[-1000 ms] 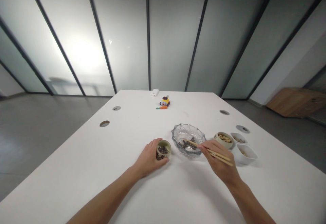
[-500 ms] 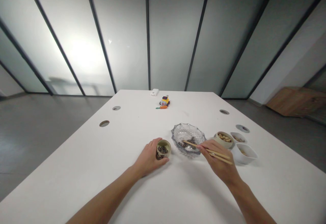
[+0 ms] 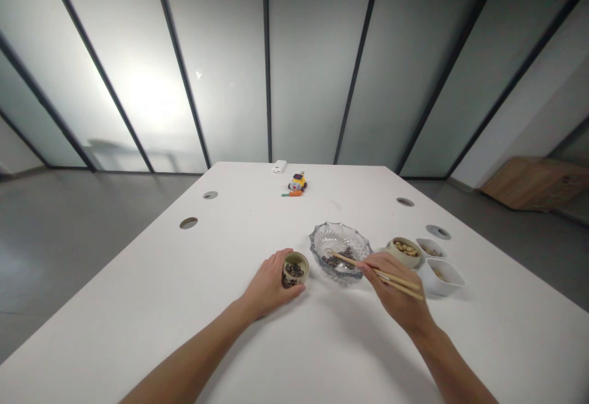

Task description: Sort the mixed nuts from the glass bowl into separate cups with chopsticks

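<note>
My left hand (image 3: 271,285) is wrapped round a small cream cup (image 3: 295,279) with dark lettering, which stands on the table. Small dark pieces (image 3: 294,269) lie inside it; their kind is too small to make out. In my right hand (image 3: 399,290) is a pair of wooden chopsticks (image 3: 354,262), pinched between the fingers. Their tips reach into a scalloped clear glass bowl (image 3: 317,249), just right of the cup. More dark pieces (image 3: 346,255) lie in that bowl, close to the tips. Whether the tips hold a piece cannot be seen.
Behind my right hand stand a round bowl of peanuts (image 3: 405,248) and two white dishes (image 3: 447,285) with small contents. Farther off on the white table (image 3: 239,226) are a yellow toy vehicle (image 3: 298,181), an orange carrot-like object (image 3: 292,194) and a white box (image 3: 279,166). Several round holes pierce the tabletop.
The chopstick tips have shifted slightly within the glass bowl, and my right hand has moved a touch. My left hand and the cup stay where they were.
</note>
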A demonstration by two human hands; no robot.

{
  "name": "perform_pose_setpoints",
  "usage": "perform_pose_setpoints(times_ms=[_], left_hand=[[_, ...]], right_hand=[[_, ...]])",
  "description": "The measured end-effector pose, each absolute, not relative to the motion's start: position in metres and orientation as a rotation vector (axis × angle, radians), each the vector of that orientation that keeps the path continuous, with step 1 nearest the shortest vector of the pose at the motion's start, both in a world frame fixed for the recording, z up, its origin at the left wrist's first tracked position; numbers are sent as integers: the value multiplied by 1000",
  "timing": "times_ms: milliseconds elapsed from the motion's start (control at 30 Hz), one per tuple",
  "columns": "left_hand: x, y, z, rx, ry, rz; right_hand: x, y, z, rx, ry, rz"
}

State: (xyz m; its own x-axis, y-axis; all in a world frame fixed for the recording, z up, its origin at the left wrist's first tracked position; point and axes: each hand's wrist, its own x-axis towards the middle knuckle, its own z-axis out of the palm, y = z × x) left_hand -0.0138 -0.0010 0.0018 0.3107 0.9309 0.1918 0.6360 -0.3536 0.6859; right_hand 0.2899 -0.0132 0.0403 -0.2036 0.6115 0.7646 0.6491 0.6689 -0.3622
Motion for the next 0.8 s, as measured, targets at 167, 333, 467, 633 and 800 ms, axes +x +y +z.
perform_pose_setpoints(times_ms=[167, 333, 467, 633, 800], left_hand=[[-14, -2, 4, 2093, 1389, 788], [-13, -2, 5, 2099, 1388, 781], [-14, -1, 4, 2101, 1381, 783], [-14, -1, 3, 2097, 1388, 799], [-14, -2, 4, 2096, 1384, 795]], right_hand=[[291, -15, 42, -1006, -1898, -94], [289, -16, 42, -967, -1946, -54], [288, -16, 42, -964, -1965, -56], [289, -19, 46, -985, -1922, -158], [288, -19, 45, -1007, -1940, -51]])
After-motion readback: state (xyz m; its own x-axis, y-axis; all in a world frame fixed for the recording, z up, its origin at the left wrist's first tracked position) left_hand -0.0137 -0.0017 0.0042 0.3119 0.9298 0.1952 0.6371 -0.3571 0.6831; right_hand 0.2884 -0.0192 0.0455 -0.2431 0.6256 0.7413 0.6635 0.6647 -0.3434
